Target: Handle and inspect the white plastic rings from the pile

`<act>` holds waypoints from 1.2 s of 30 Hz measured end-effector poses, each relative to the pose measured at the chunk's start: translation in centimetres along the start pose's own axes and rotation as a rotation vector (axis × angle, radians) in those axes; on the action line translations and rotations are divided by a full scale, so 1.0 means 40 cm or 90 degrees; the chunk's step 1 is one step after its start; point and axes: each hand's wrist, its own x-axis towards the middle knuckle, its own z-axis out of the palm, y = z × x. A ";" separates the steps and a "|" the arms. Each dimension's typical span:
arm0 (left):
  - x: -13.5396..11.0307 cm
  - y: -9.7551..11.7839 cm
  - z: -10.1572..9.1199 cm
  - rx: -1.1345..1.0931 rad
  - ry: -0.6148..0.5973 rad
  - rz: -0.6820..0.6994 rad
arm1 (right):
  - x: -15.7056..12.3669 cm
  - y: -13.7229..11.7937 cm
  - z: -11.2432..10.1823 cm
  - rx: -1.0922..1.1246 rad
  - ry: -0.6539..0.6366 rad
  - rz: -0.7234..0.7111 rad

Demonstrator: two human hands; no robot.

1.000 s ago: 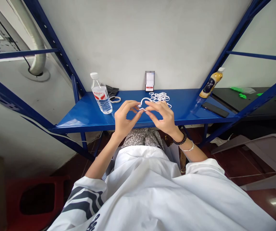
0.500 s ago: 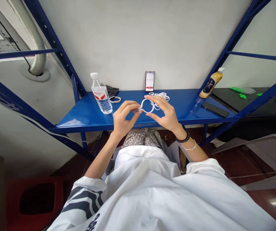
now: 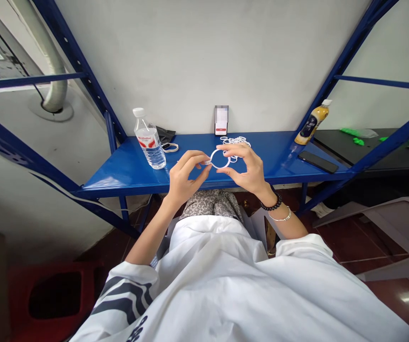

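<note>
A thin white ring is held up between my two hands, over the front part of the blue table. My left hand pinches the ring's left side between thumb and fingertips; a small white piece shows at that pinch, too small to make out. Around the ring's right side curve the thumb and fingers of my right hand, touching its top and bottom edges. Behind the right hand lies a pile of similar white rings, partly hidden by the fingers.
On the blue table a water bottle stands at left, near a pale looped band and a black pouch. A lit phone leans on the wall. At right are a yellow drink bottle and a dark phone.
My right-hand fingers have shifted slightly on the ring, and the ring has moved a little to the right and down. The left hand keeps its pinch.
</note>
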 end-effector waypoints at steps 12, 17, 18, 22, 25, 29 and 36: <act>-0.002 -0.003 -0.002 0.015 0.000 0.044 | -0.003 0.000 0.000 0.032 -0.006 0.012; -0.004 -0.002 -0.004 0.023 -0.001 0.041 | -0.006 0.001 0.000 0.028 -0.031 0.037; -0.004 -0.002 -0.004 0.020 -0.002 0.040 | -0.006 0.001 0.000 0.020 -0.032 0.040; -0.004 -0.001 -0.004 0.007 -0.003 0.039 | -0.003 0.000 0.000 -0.006 -0.030 0.038; -0.002 0.001 -0.003 0.000 0.001 0.053 | 0.001 -0.002 0.000 0.001 -0.009 0.010; 0.000 0.005 -0.002 -0.008 0.007 0.058 | 0.003 -0.007 0.000 -0.002 -0.007 0.016; -0.002 0.006 0.000 0.005 0.010 0.056 | -0.002 -0.008 0.000 0.011 -0.011 0.030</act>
